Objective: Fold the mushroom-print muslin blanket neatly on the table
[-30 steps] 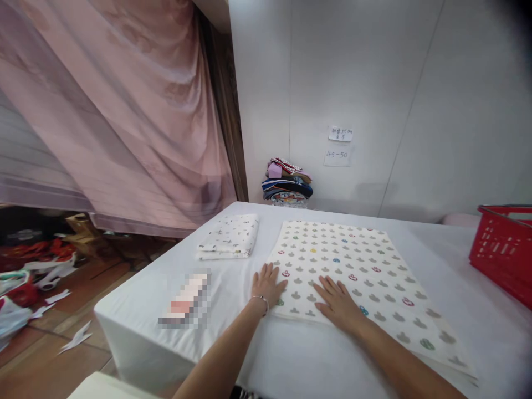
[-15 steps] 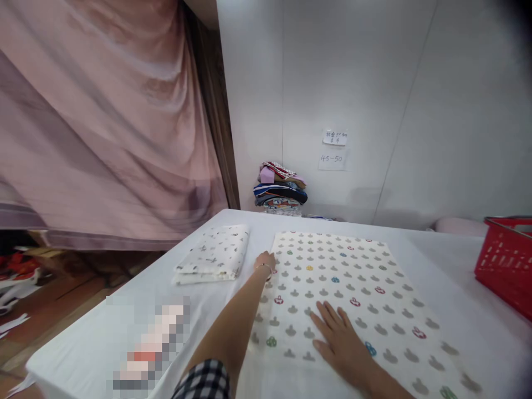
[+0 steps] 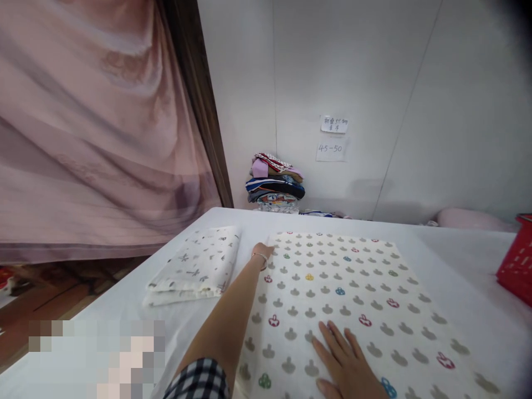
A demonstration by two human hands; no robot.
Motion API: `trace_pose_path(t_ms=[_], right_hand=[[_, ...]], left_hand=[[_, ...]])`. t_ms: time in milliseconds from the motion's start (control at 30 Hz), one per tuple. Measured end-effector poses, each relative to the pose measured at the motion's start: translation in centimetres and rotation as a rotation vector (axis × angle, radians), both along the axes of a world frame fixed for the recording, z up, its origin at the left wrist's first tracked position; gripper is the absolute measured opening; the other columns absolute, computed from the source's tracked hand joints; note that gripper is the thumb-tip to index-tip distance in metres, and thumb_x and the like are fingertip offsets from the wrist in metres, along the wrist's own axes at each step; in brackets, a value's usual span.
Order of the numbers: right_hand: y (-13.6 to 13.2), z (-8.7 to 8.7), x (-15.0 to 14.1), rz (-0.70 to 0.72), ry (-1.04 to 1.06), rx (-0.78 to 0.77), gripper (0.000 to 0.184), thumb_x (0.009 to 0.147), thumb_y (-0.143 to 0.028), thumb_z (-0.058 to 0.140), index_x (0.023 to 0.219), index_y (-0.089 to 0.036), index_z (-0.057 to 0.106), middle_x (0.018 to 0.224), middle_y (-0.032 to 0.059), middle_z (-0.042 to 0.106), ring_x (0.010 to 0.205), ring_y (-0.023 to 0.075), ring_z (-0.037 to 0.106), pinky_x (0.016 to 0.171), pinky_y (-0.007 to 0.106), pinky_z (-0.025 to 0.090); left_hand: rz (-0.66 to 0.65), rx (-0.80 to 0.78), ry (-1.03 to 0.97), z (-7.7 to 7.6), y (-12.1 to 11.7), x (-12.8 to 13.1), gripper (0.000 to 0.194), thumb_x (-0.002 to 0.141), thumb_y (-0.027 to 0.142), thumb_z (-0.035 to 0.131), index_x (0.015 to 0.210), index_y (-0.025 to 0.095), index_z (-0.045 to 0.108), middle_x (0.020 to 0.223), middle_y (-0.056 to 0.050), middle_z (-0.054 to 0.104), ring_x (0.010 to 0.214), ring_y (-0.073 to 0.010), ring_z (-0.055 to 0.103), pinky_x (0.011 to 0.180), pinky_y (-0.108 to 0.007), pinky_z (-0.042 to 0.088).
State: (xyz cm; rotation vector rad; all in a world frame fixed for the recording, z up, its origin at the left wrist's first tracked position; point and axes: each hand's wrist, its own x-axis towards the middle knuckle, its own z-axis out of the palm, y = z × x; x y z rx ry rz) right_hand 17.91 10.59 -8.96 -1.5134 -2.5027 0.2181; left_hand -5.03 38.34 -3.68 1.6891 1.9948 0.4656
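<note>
A white cloth (image 3: pixel 324 291) printed with grey mushroom shapes and a few coloured ones lies spread over the table. At its far left edge, my left hand (image 3: pixel 262 251) has its fingers curled down on the border, seemingly pinching it; the fingertips are partly hidden. My right hand (image 3: pixel 349 363) lies flat on the near part of the cloth, fingers spread, holding nothing. Left of my left forearm rests a folded white cloth (image 3: pixel 195 263) with small dark motifs.
The white-covered table (image 3: pixel 419 235) reaches back toward a pale wall. A red basket (image 3: pixel 515 263) stands at the right edge. Folded fabrics (image 3: pixel 276 183) are stacked behind the table, below paper signs (image 3: pixel 332 149). A pink curtain (image 3: pixel 95 127) hangs at the left.
The view has shifted closer and slightly to the right, so the folded cloth looks larger and the basket slips toward the edge. Both hands keep about the same places on the printed cloth.
</note>
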Motion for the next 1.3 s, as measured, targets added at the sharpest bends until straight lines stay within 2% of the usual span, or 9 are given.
trace_pose_path(t_ms=[200,367,500,600,767,900,1033,1167,1300], right_hand=[[-0.1,-0.5,0.1,0.093,-0.147,0.482,0.075,0.086,-0.056,0.040,0.145,-0.029,0.002,0.134,0.0047,0.042,0.115,0.0290,0.052,0.078,0.047,0.056],[0.1,-0.7,0.0,0.090,-0.149,0.562,0.075,0.085,-0.059,0.039,0.146,-0.028,0.010,0.130,0.0047,0.049,0.110,0.0276,0.057,0.074,0.046,0.054],[0.3,-1.1,0.1,0.068,-0.072,0.437,0.076,0.083,-0.062,0.040,0.145,-0.035,0.005,0.135,-0.0005,0.044,0.115,0.0280,0.053,0.079,0.047,0.050],[0.2,-1.0,0.1,0.082,-0.059,0.383,0.076,0.084,-0.062,0.040,0.146,-0.033,0.006,0.137,0.0018,0.041,0.118,0.0295,0.050,0.082,0.049,0.048],[-0.2,-0.1,0.3,0.095,-0.046,0.285,0.072,0.087,-0.058,0.039,0.147,-0.029,0.014,0.144,0.0086,0.030,0.128,0.0321,0.038,0.094,0.052,0.042],[-0.6,0.5,0.2,0.085,0.022,0.159,0.065,0.089,-0.054,0.039,0.145,-0.026,0.021,0.147,0.0099,0.021,0.133,0.0329,0.027,0.103,0.055,0.032],[-0.6,1.2,0.0,0.049,0.143,-0.011,0.060,0.091,-0.053,0.036,0.144,-0.027,0.025,0.149,0.0073,0.017,0.136,0.0319,0.018,0.109,0.057,0.019],[-0.9,3.2,0.4,0.052,0.265,-0.261,0.062,0.088,-0.058,0.037,0.143,-0.029,0.028,0.151,0.0063,0.013,0.138,0.0308,0.009,0.110,0.057,0.005],[-0.5,7.0,2.2,-0.016,0.339,-0.465,0.070,0.084,-0.064,0.038,0.144,-0.031,0.022,0.152,0.0049,0.007,0.139,0.0275,0.005,0.112,0.051,0.007]], left_hand=[[0.106,-0.005,0.125,-0.4,-0.7,-0.5,0.040,0.083,0.041,0.049,0.112,0.014,0.053,0.113,-0.018,0.062,0.106,-0.0273,0.058,0.082,-0.034,0.043],[0.111,-0.051,0.128,0.1,1.0,-0.4,0.050,0.082,0.054,0.042,0.098,0.012,0.061,0.102,-0.019,0.067,0.096,-0.0282,0.063,0.072,-0.032,0.046],[0.109,0.017,0.160,-0.4,1.7,-0.1,0.036,0.086,0.041,0.040,0.105,0.017,0.058,0.110,-0.015,0.065,0.103,-0.0249,0.061,0.077,-0.031,0.045],[0.101,0.043,0.198,-0.7,1.5,0.2,0.033,0.086,0.035,0.039,0.109,0.018,0.055,0.112,-0.015,0.064,0.104,-0.0268,0.060,0.081,-0.036,0.044],[0.085,0.084,0.228,0.6,0.3,1.0,0.051,0.087,0.044,0.035,0.126,0.012,0.043,0.128,-0.019,0.052,0.114,-0.0306,0.052,0.088,-0.042,0.043],[-0.194,0.306,0.367,0.4,-2.3,2.0,0.061,0.086,0.050,0.035,0.135,0.014,0.036,0.146,-0.013,0.032,0.134,-0.0272,0.028,0.105,-0.043,0.029],[-0.406,0.218,0.474,-1.5,-5.0,2.2,0.065,0.085,0.055,0.033,0.138,0.018,0.036,0.151,-0.008,0.022,0.139,-0.0265,0.016,0.110,-0.048,0.015],[-0.407,0.156,0.489,-2.6,-5.4,1.7,0.069,0.084,0.058,0.028,0.140,0.018,0.032,0.151,-0.008,0.020,0.139,-0.0267,0.014,0.111,-0.048,0.012],[-0.407,0.163,0.489,-2.6,-4.9,1.7,0.069,0.084,0.058,0.027,0.141,0.018,0.032,0.151,-0.008,0.020,0.139,-0.0267,0.014,0.111,-0.049,0.012]])
